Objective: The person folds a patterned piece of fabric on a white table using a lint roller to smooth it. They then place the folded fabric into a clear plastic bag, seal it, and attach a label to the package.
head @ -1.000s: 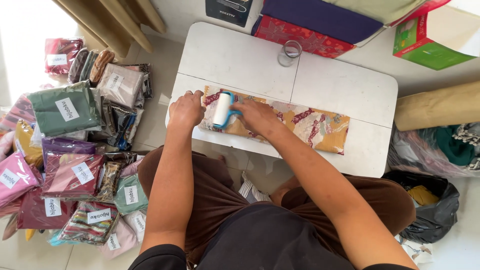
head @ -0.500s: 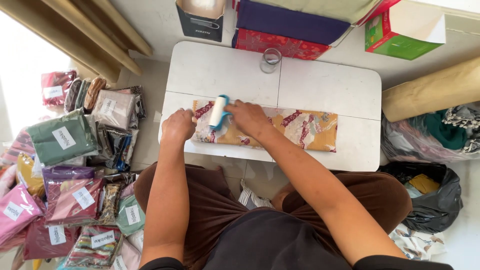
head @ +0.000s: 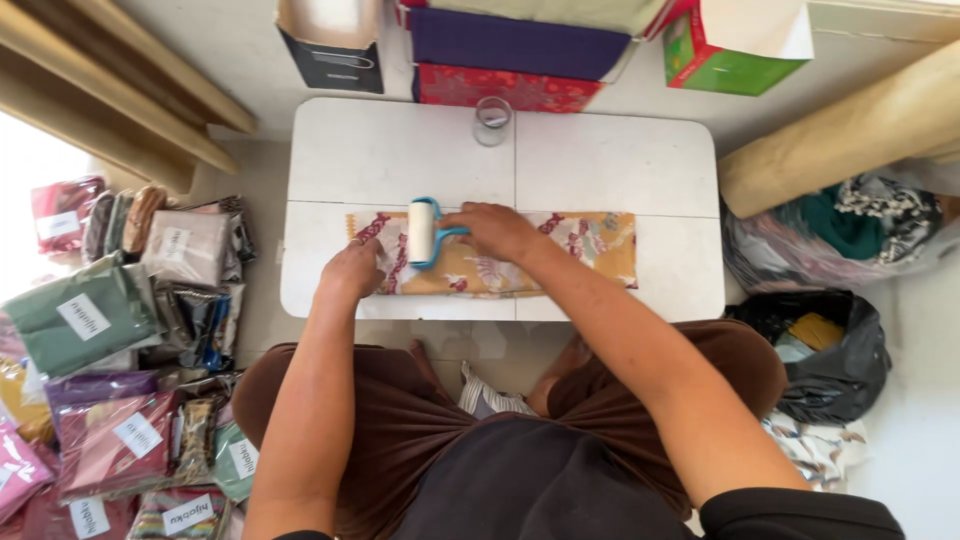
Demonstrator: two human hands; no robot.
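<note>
A folded patterned cloth in yellow, red and cream lies along the near half of a small white table. My right hand grips the blue handle of a white lint roller, which rests on the cloth's left part. My left hand presses down on the cloth's left end, fingers curled over it.
A clear glass stands at the table's far edge. Stacked boxes and a green box sit behind. Several bagged fabrics pile on the floor at left. A cardboard roll and a black bag lie at right.
The lint roller has stayed on the cloth's left part while the view shifted. My left hand still holds the cloth's left end down.
</note>
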